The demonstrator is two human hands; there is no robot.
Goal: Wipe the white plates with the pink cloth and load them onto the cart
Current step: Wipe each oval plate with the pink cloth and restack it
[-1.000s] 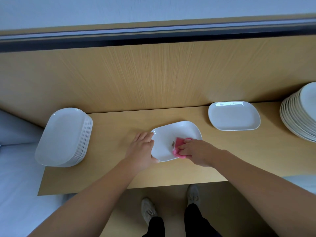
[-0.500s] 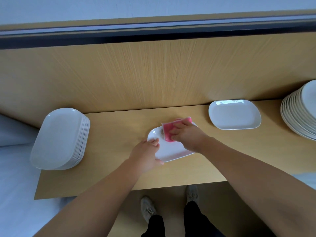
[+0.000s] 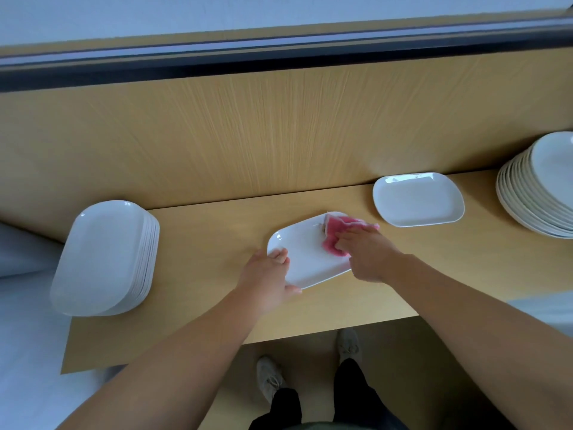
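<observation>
A white rectangular plate lies on the wooden shelf in front of me. My left hand grips its near-left rim, thumb on top of the edge. My right hand presses the pink cloth onto the plate's far-right part; the cloth bunches under my fingers and sticks out past the rim.
A tall stack of white rectangular plates stands at the shelf's left end. A single plate lies at the back right, and a stack of round plates fills the far right. A wooden back panel rises behind.
My right hand has swept the cloth from the plate's near middle toward its far-right end. My left hand slid along the rim to the near-left corner.
</observation>
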